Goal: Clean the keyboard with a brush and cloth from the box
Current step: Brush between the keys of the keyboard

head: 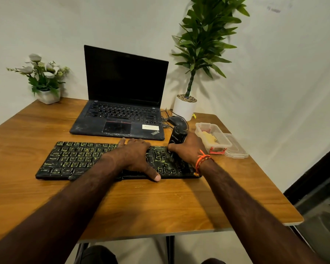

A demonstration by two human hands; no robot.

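Note:
A black keyboard (76, 160), speckled with yellow dust, lies across the wooden table. My left hand (135, 156) rests flat on its middle, fingers spread, thumb at the front edge. My right hand (189, 149) grips a black brush (176, 140) with a label on its body; its lower end presses on the keys at the keyboard's right side. An open clear plastic box (213, 138) to the right holds a yellowish cloth (210, 137).
An open black laptop (122, 111) stands behind the keyboard, with a black mouse (176, 121) and cables beside it. The box lid (236, 147) lies right of the box. A flower pot (48, 96) sits back left, a white planter (184, 107) back right. The table edge (293, 221) is near right.

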